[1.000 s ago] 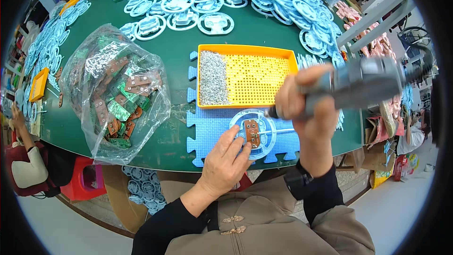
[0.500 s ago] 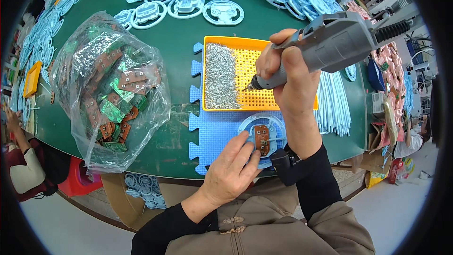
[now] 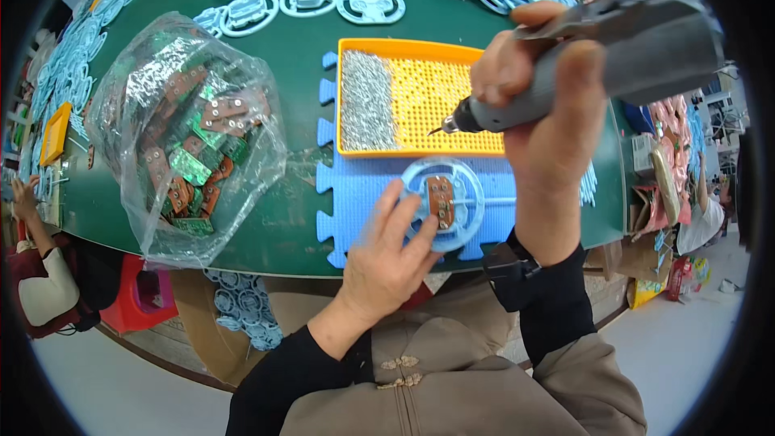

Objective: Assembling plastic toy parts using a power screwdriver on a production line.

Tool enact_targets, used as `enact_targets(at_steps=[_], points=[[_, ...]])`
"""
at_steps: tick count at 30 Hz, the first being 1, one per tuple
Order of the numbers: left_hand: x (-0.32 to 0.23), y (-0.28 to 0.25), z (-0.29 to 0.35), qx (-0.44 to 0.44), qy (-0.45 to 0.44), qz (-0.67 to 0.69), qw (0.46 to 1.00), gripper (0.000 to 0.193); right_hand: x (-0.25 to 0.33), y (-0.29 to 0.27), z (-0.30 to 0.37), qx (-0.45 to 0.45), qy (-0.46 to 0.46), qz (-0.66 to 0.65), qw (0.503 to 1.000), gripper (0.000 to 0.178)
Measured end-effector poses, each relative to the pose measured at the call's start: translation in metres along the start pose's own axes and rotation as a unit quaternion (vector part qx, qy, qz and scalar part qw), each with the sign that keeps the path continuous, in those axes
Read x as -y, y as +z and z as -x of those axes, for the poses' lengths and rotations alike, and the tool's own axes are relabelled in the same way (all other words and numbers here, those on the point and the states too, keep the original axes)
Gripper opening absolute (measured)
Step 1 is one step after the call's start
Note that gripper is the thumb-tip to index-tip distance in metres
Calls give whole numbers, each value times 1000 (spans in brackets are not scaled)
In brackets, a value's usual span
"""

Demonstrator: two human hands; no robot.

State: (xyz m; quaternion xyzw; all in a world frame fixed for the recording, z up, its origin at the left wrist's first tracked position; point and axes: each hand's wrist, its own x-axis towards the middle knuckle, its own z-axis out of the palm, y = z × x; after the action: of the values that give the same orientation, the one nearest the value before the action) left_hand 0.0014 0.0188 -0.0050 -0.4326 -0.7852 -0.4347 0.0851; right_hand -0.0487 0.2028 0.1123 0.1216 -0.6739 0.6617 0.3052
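Filling most of the view, the green table [image 3: 303, 105] is bearing the work. On its left, a clear bag [image 3: 257, 194] is slumping around many brown and green boards, probably placed there for easy reach. Nearer the middle, a blue mat [image 3: 347, 210] is lying flat, likely to cushion things and stop them sliding. A yellow tray [image 3: 412, 48] is sitting close by, perhaps so that small parts are staying at hand

Slanting over the tray's right side, the grey driver [image 3: 658, 44] is pointing its nose down and left; the right hand [image 3: 549, 133] is wrapping its grip, thumb on one side, fingers on the other. Slightly blurred, the left hand [image 3: 386, 266] is resting half open, fingers a little apart, touching the left edge of a pale blue wheel [image 3: 475, 222], seemingly to steady it; how hard it is pressing, I cannot tell. The wheel is lying on the mat, just on the tray's near side, and a brown board [image 3: 441, 200] is sitting in its middle. Silvery screws [image 3: 367, 105] are crowding the tray's left end, while the thin bit [image 3: 436, 131] is reaching over the holes, whether touching anything being unclear
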Motion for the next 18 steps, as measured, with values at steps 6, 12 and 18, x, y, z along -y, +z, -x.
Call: enact_targets(at_steps=[6,12,18], points=[[0,2,0,-12,-13,-17,1000,47,43,4,55,18,81,28,996,67],[-1,5,2,-2,-41,-2,999,48,35,8,83,-23,104,-21,994,60],[-2,6,4,-6,-28,-26,999,49,23,7,95,-12,98,-17,995,52]])
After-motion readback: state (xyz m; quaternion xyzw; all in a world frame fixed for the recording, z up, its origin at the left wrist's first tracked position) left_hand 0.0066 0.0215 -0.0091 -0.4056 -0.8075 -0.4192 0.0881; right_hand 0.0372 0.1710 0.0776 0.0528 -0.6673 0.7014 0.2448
